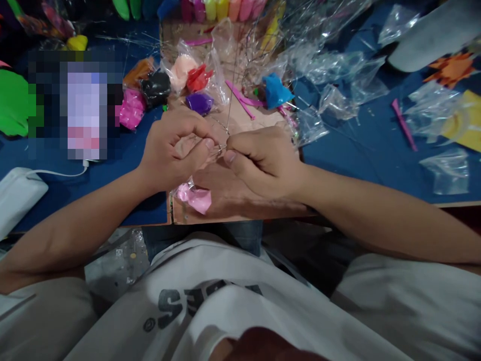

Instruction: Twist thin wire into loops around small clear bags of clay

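Observation:
My left hand is closed, its thumb and index finger pinching thin wire at the middle of the view. Right beside it my right hand is closed too, thumb pressed on the curled fingers, gripping the other side of the same wire. A long thin strand rises from between the hands. Both hands are over the brown board. Pink clay in a clear wrapper lies just below my left hand. The exact shape of the wire is too fine to make out.
Beyond my hands lie bagged clay lumps: black, purple, red and blue. At left are a blurred phone and a white power bank. Clear plastic bags and an orange spiky piece are at right.

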`<state>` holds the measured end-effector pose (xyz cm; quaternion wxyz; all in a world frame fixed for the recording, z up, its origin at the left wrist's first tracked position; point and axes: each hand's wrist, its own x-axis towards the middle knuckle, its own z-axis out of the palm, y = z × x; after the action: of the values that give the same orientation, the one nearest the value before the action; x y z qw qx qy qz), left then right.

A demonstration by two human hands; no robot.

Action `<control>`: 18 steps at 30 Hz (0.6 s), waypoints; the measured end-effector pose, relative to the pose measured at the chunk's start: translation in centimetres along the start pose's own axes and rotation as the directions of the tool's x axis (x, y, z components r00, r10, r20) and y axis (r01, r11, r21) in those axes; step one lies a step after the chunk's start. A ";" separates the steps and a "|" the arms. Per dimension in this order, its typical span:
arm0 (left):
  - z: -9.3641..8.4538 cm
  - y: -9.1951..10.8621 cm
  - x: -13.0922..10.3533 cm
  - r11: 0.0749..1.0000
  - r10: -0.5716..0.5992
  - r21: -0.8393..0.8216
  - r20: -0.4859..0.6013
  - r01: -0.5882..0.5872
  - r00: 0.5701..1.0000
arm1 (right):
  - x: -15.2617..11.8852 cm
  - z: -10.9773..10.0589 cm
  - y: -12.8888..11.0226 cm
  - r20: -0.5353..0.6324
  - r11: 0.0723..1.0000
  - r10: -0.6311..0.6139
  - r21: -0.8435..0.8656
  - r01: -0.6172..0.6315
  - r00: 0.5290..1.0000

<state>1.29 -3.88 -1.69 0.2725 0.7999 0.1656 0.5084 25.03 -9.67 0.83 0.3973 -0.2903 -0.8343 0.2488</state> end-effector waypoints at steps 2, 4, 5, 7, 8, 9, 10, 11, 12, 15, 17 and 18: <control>0.1 0.1 0.0 1.000 0.018 0.015 0.004 -0.018 1.000 | -0.1 0.0 0.0 0.008 1.000 0.003 -0.012 -0.003 1.000; 0.3 0.2 -0.1 1.000 0.029 0.010 0.015 -0.030 0.999 | -0.3 0.2 0.2 -0.003 0.999 -0.017 -0.030 0.017 1.000; 0.4 0.2 -0.1 0.999 0.038 0.003 0.019 -0.038 0.999 | -0.4 0.2 0.3 -0.012 0.999 -0.031 -0.041 0.031 0.999; 0.5 0.2 -0.2 0.998 0.055 -0.011 0.030 -0.054 0.998 | -0.5 0.4 0.5 -0.027 0.997 -0.054 -0.058 0.052 0.998; 0.5 0.2 -0.3 0.999 0.046 -0.010 0.036 -0.046 0.998 | -0.5 0.5 0.5 -0.035 0.996 -0.065 -0.060 0.063 0.997; 0.5 0.2 -0.4 1.000 0.030 -0.005 0.042 -0.030 0.999 | -0.5 0.5 0.6 -0.039 0.996 -0.074 -0.060 0.072 0.996; 0.4 0.2 -0.5 1.000 0.018 0.002 0.052 -0.018 0.998 | -0.5 0.6 0.6 -0.041 0.995 -0.081 -0.058 0.079 0.996; 0.4 0.2 -0.5 1.000 0.009 0.008 0.062 -0.009 0.998 | -0.4 0.6 0.5 -0.042 0.995 -0.089 -0.055 0.086 0.995; 0.3 0.3 -0.6 1.000 -0.006 0.017 0.072 0.005 0.997 | -0.4 0.6 0.5 -0.041 0.994 -0.093 -0.054 0.090 0.995; 0.2 0.4 -0.6 1.000 0.000 0.017 0.080 -0.001 0.997 | -0.4 0.6 0.4 -0.035 0.994 -0.091 -0.055 0.089 0.995; 0.1 0.4 -0.5 1.000 0.002 0.011 0.089 -0.003 0.996 | -0.4 0.6 0.4 -0.035 0.995 -0.090 -0.053 0.088 0.995; 0.1 0.3 -0.5 1.000 0.012 0.005 0.093 -0.013 0.996 | -0.4 0.6 0.4 -0.035 0.995 -0.088 -0.052 0.086 0.996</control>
<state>1.20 -4.44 -1.90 0.2745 0.8246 0.1492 0.4717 24.87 -9.76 -0.02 0.4158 -0.2682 -0.8446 0.2047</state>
